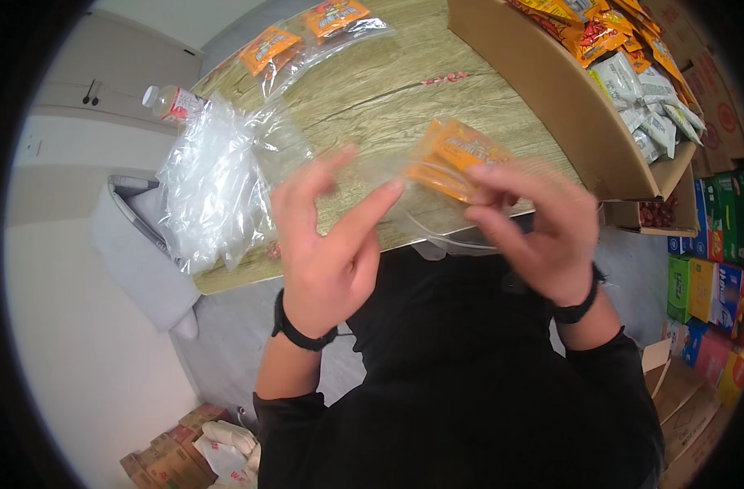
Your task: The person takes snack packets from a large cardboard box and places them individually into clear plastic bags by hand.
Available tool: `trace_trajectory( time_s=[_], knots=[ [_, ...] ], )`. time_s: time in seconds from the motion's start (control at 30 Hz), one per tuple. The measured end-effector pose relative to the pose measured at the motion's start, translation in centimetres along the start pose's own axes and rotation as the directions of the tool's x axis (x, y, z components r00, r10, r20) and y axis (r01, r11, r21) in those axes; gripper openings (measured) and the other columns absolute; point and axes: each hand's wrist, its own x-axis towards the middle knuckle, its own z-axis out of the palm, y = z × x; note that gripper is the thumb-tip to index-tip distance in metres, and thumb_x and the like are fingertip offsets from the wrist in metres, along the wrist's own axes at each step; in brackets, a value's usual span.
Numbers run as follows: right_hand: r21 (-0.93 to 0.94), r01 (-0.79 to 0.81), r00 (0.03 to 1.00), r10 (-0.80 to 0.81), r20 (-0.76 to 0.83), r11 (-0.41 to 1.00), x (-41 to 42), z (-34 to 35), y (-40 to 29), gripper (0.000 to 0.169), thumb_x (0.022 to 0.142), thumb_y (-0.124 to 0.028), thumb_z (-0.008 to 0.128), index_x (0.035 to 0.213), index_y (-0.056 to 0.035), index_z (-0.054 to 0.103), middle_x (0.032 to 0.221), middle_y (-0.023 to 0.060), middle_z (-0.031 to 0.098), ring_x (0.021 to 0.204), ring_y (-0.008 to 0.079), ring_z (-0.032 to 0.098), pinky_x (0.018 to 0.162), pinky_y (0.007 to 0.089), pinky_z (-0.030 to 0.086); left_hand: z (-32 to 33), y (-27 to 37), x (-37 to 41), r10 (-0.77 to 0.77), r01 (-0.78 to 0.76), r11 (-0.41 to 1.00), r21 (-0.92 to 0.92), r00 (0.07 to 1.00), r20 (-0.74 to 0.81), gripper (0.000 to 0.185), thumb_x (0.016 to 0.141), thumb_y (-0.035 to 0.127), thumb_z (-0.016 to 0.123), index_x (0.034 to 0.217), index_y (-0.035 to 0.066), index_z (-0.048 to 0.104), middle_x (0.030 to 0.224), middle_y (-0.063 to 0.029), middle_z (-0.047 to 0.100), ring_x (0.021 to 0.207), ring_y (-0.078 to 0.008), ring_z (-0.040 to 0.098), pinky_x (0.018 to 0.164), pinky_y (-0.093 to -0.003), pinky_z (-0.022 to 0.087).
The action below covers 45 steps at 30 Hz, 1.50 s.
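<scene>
A clear zip bag (434, 227) with orange snack packets (454, 153) inside is at the table's near edge. The thumb and fingers of my right hand (546, 223) pinch it at the right side; motion blurs the fingertips. My left hand (329, 250) is left of the bag, its thumb and fingers spread and holding nothing that I can see. The thumb tip comes close to the bag's left edge; whether it touches is unclear. Beside my left hand lies a heap of clear plastic bags (216, 183) on the wood-patterned table (372, 116).
Bags of orange packets (271, 50) lie at the table's far side. A plastic bottle (175, 104) stands behind the bag heap. At the right, an open cardboard box (524, 91) holds orange and silver-white packets (644, 104). Colourful cartons (708, 287) are stacked beyond; a grey chair (139, 257) is left.
</scene>
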Motion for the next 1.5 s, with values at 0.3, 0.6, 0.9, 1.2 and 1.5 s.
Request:
trace_trajectory(
  time_s=[0.3,0.6,0.9,1.2,1.5],
  knots=[
    [0.128,0.100,0.994,-0.106,0.039,0.987,1.7,-5.6,1.6,0.037,0.080,-0.020,0.084,0.111,-0.0033,0.074,0.092,0.0086,0.072,0.083,0.0193,0.064,0.074,0.0323,0.051,0.3,-0.9,3.6,0.076,-0.075,0.973,-0.220,0.997,0.000,0.018,0.079,-0.009,0.077,0.093,0.000,0.070,0.099,-0.0119,0.071,0.089,-0.0224,0.069,0.078,-0.0318,0.055],
    [-0.106,0.079,0.996,-0.084,-0.040,0.991,-0.4,-6.2,3.1,0.017,0.075,-0.003,0.080,0.091,-0.0008,0.074,0.089,0.0091,0.072,0.081,0.0207,0.067,0.076,0.0313,0.052,1.0,-1.0,3.0,-0.307,0.235,0.820,-0.522,0.950,-0.055,0.018,0.083,0.000,0.079,0.100,0.004,0.073,0.089,-0.0054,0.071,0.080,-0.0147,0.065,0.070,-0.0286,0.051],
    [-0.014,0.073,0.991,-0.074,-0.113,0.997,0.6,-4.5,3.0,0.012,0.077,0.002,0.077,0.087,-0.0009,0.073,0.087,0.0081,0.068,0.082,0.0191,0.065,0.075,0.0301,0.050,0.4,-1.8,1.9,-0.361,0.285,0.797,-0.533,0.931,-0.043,0.019,0.079,0.002,0.082,0.097,0.002,0.076,0.091,-0.0074,0.072,0.077,-0.0141,0.063,0.070,-0.0267,0.051],
    [0.082,0.011,0.981,0.005,-0.192,0.997,1.4,-3.1,2.4,0.015,0.076,0.003,0.078,0.090,-0.0016,0.075,0.093,0.0065,0.064,0.086,0.0164,0.062,0.078,0.0287,0.049,0.3,-3.3,2.6,-0.253,0.176,0.837,-0.517,0.964,-0.080,0.011,0.079,0.000,0.080,0.088,0.004,0.075,0.098,-0.0053,0.061,0.088,-0.0167,0.059,0.079,-0.0301,0.049],
    [-0.016,0.017,0.986,-0.020,-0.168,1.000,1.7,-2.8,2.9,0.012,0.076,0.001,0.080,0.087,-0.0013,0.075,0.094,0.0057,0.063,0.085,0.0153,0.062,0.078,0.0277,0.050,0.0,-2.6,3.1,-0.167,0.128,0.849,-0.513,0.985,-0.030,0.013,0.081,-0.002,0.079,0.092,0.001,0.073,0.105,-0.0088,0.062,0.096,-0.0187,0.061,0.086,-0.0314,0.049]
  ],
)
